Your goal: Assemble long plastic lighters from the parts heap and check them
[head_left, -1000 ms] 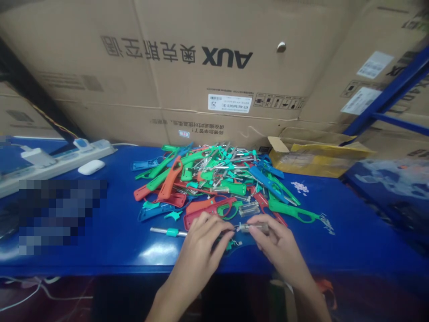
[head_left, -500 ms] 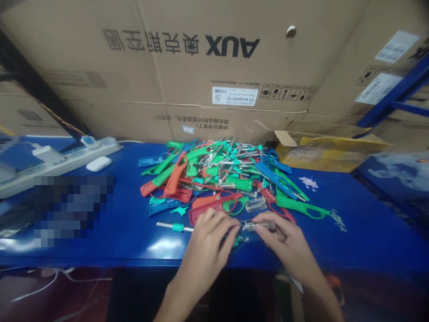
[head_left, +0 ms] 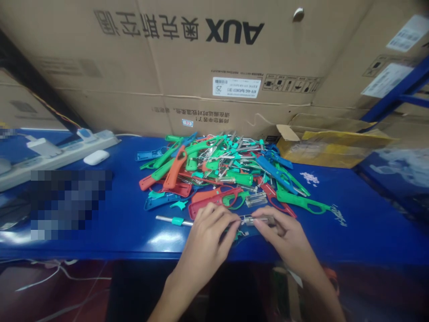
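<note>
My left hand (head_left: 208, 239) and my right hand (head_left: 286, 238) meet at the front edge of a blue table (head_left: 114, 232). The right fingers pinch a small clear tube with a metal tip (head_left: 259, 220). My left fingers are curled over a dark blue handle shell with a teal piece and thin wires (head_left: 239, 233); exactly what they grip is hidden. Just behind my hands lies a heap of red, green, blue and orange plastic handle parts (head_left: 221, 174). A metal rod with a teal collar (head_left: 174, 220) lies left of my left hand.
Large cardboard boxes (head_left: 201, 67) wall off the back of the table. A white power strip (head_left: 63, 152) and a white earbud case (head_left: 96, 157) sit at the back left. An open carton with yellow lining (head_left: 335, 145) stands at the right, small white bits (head_left: 310, 178) near it.
My hands stay together on the same small parts with only slight finger movement. The view has tilted a little, shifting everything upward in the picture.
</note>
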Available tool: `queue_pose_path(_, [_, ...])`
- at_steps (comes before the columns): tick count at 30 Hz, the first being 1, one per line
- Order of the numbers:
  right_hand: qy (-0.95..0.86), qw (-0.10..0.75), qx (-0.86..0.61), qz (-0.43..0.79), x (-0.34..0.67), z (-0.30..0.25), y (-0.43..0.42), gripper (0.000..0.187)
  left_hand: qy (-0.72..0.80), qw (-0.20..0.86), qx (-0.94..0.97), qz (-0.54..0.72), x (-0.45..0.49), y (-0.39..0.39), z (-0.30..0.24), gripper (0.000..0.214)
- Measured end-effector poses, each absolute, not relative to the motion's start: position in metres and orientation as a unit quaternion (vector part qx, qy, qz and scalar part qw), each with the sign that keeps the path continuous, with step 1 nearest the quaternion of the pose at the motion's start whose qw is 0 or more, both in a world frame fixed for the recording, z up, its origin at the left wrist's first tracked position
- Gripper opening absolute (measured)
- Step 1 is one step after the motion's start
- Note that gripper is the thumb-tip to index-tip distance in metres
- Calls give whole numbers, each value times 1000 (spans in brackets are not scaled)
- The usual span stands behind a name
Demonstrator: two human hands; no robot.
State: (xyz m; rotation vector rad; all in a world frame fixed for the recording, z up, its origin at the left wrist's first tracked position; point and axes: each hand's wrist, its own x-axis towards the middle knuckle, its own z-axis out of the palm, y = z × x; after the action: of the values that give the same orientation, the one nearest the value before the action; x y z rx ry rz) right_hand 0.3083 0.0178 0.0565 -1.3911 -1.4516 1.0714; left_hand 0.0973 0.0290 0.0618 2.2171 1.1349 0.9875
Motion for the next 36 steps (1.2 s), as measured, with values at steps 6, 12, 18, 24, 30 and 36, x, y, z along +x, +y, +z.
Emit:
queue_pose_path(6, [-576, 421, -560, 421, 308, 57, 16, 26, 407, 234, 802, 369, 97, 29, 62, 13])
queue_pose_path(12, [-577, 411, -565, 423, 308, 56, 15, 27, 412, 237, 801, 363, 97, 28, 63, 15])
queue_pose_path(18, [-586, 405, -563, 420, 308, 56, 16, 24, 410, 236, 804, 360, 96, 28, 63, 14])
queue_pose_path(24, [-605, 401, -550, 413, 307, 60, 16, 20, 411, 256, 793, 369, 95, 28, 62, 13])
queue_pose_path(30, [-627, 396, -543, 395, 306, 60, 17, 19, 410, 264, 793, 366, 94, 28, 60, 15])
queue_pose_path(36, [-650, 374, -551, 367, 308, 61, 18, 20, 409, 258, 798, 360, 94, 29, 60, 17])
